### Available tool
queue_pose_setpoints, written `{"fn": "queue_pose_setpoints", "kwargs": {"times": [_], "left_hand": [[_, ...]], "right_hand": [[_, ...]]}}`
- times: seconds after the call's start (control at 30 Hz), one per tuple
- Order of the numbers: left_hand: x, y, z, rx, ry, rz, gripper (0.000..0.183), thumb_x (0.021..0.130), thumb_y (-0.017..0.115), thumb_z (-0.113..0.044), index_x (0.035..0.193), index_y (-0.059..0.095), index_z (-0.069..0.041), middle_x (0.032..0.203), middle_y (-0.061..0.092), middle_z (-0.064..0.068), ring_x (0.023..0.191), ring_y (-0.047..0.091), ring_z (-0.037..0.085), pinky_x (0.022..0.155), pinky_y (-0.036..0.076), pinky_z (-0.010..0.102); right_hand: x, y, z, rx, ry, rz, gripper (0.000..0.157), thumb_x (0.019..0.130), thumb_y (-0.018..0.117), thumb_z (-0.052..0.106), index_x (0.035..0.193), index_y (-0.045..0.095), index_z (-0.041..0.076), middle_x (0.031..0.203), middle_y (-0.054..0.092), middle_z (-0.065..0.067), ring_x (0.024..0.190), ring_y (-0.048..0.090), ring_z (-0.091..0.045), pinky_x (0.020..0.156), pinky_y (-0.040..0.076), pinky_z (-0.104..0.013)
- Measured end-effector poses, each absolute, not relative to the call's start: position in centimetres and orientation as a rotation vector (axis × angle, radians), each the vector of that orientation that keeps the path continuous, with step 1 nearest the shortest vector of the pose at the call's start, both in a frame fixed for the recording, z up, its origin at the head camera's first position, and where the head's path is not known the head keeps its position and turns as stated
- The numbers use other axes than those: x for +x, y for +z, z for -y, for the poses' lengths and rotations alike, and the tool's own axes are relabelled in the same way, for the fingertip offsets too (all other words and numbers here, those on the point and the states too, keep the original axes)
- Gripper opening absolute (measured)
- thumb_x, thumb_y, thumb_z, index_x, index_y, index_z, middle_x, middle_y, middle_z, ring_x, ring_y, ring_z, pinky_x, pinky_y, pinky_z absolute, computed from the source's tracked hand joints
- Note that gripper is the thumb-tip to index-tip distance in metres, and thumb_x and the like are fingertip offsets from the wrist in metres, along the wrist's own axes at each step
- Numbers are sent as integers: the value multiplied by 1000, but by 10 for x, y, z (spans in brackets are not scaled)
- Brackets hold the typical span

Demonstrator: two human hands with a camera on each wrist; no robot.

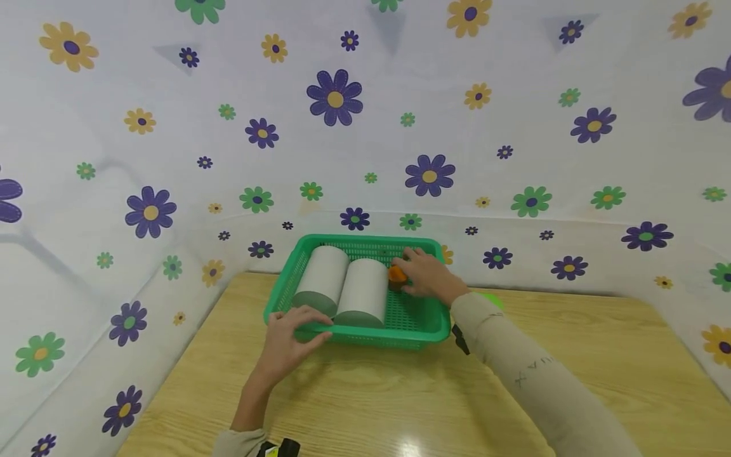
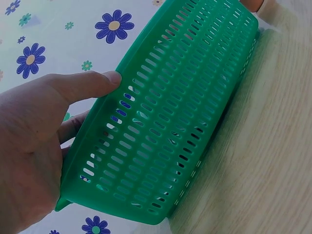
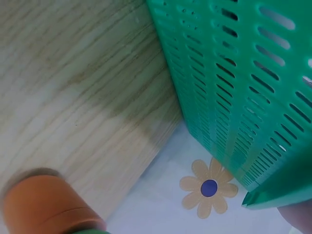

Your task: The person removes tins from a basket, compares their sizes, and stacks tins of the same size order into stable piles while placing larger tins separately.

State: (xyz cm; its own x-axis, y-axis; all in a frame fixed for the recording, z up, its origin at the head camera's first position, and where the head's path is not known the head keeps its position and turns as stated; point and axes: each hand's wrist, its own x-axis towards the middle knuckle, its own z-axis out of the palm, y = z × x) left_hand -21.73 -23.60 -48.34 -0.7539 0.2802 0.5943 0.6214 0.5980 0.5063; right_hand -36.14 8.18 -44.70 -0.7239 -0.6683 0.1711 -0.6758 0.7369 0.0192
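Note:
A green plastic basket [image 1: 365,336] with slotted walls stands on the wooden table. My left hand [image 1: 290,343] holds its near-left rim; in the left wrist view the thumb [image 2: 113,78] lies on the outer side, with other fingers behind the wall. Inside the basket, two white cylinders [image 1: 323,270] lie side by side at the left and middle. My right hand [image 1: 425,274] reaches into the right part and grips a small brown pot [image 1: 396,285] with an orange top [image 1: 397,273]. The right wrist view hides most of that hand behind the basket wall.
A terracotta-coloured pot [image 3: 46,204] with a green top stands on the table to the basket's right. Only its bright green part [image 1: 492,300] shows past the right sleeve in the head view. A flower-patterned cloth [image 1: 365,146] hangs behind the table.

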Motion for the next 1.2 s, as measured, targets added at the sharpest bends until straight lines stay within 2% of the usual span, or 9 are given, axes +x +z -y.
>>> {"fn": "queue_pose_setpoints", "kwargs": {"times": [0.27,0.5,0.7,0.83,1.07,1.2], "left_hand": [[-219,-482,232,-748,-1018,2346,20,84,86,-19,100,76,-26,101,71,-14,98,64,14,85,22,46],[-218,-480,231,-743,-1022,2362,20,84,86,-19,101,77,-26,102,71,-13,99,63,15,85,21,47],[-218,-480,232,-750,-1022,2356,20,84,86,-18,101,77,-25,102,71,-12,98,63,16,84,21,46],[-218,-481,234,-749,-1010,2353,21,83,86,-18,100,76,-25,101,71,-11,97,63,16,83,20,45],[-217,-480,237,-732,-1008,2369,19,85,86,-20,101,76,-26,102,70,-12,98,63,15,84,21,46],[-217,-481,238,-731,-1013,2374,19,85,85,-20,101,77,-26,102,70,-13,98,63,15,84,21,46]], "right_hand": [[-370,-444,-81,1055,43,2869,63,89,83,25,143,56,6,133,54,-23,115,57,-37,98,50,-50],[-371,-445,-81,1035,-7,2972,58,94,77,26,145,54,11,148,44,-31,134,47,-52,102,45,-60],[-372,-447,-79,1071,-121,2947,56,95,76,29,144,55,12,140,50,-26,124,56,-43,94,52,-54],[-372,-449,-77,1113,-119,2915,55,95,76,27,143,55,9,137,55,-24,121,58,-41,95,51,-53],[-372,-449,-74,1152,-38,2910,43,97,74,22,134,57,9,116,63,-16,98,63,-30,86,54,-46],[-371,-447,-72,1167,49,2922,42,97,74,20,134,57,9,114,63,-15,97,63,-29,87,54,-45]]}}
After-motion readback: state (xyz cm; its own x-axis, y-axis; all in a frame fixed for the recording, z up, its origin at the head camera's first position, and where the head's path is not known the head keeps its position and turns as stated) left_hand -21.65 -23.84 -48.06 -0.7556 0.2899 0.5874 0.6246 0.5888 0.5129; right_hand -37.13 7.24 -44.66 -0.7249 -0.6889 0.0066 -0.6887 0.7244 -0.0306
